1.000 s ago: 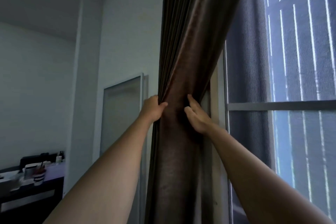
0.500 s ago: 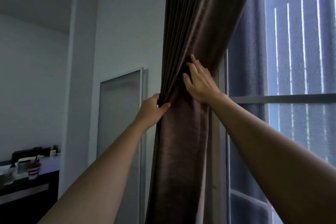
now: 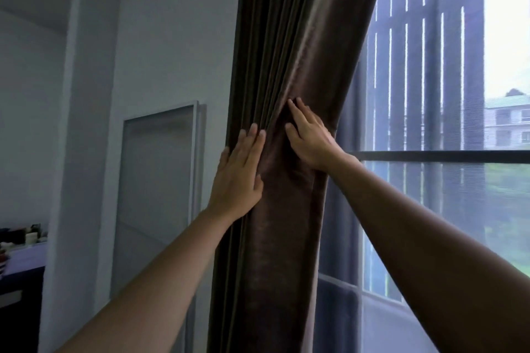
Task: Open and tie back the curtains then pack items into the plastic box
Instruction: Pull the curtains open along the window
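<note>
Right up against the window frame, dead centre of view: long dark brown satin curtain point(image 3: 275, 152), gathered into a thick bunch of vertical pleats, hanging top to bottom and flaring toward the upper right. Left hand point(image 3: 239, 178) flat against the bunch's left flank, palm on the cloth, fingers point(image 3: 252, 137) straight and pressed together, thumb lying along the fabric, nothing pinched. Right hand point(image 3: 308, 137) higher and just beside it, laid across the front of the bunch at the point where the pleats narrow, fingers point(image 3: 299, 110) extended, close together, tips dug into a dark fold; whether any cloth is actually gripped there, cannot tell. Hands near each other, not touching. Both bare forearms reaching up from the bottom corners. Behind the bunch on the right, grey sheer curtain point(image 3: 415, 94) covering the tall glass window point(image 3: 502, 203) with its dark horizontal bar, daylight and buildings beyond. Off to the left, pale wall, white-framed panel door point(image 3: 156, 195), and at the far left edge a dark worktop point(image 3: 23, 272) with small cluttered items, too small to make out. Plastic box nowhere in shot.
</note>
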